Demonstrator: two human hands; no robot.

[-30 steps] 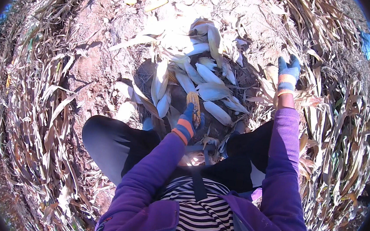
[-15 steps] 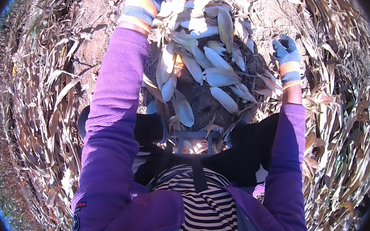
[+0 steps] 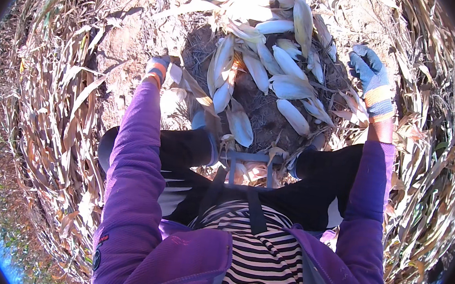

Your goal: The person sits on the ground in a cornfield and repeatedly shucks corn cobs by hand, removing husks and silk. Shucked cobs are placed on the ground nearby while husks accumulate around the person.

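Corn ears (image 3: 277,75) in pale husks lie heaped on the ground between the two gloved hands, ahead of the person's knees. Left hand (image 3: 159,69), in a blue glove with an orange-striped cuff, reaches down at the left edge of the heap; its fingers are hidden among dry husk leaves (image 3: 189,86), so whether it grips anything cannot be told. One pale husk piece sits just beside its knuckles. Right hand (image 3: 370,71), in a matching blue glove, is held to the right of the heap with the fingers loosely curled and spread; nothing shows in its grasp, and it hovers just above the dry leaves at the heap's right rim. Nearest to it lie several slender ears pointing down and to the right.

Purple sleeves (image 3: 137,155) cover both arms, which enter from the lower edge; the right forearm shows bare skin between glove cuff and sleeve. Dark trousers (image 3: 183,148) cover the bent knees just below the heap, and a black-and-white striped shirt (image 3: 260,254) shows under an open purple jacket. Bare reddish soil (image 3: 125,11) lies beyond the left hand. Dry stalks and leaves (image 3: 56,98) cover the ground outside both hands, left and right.
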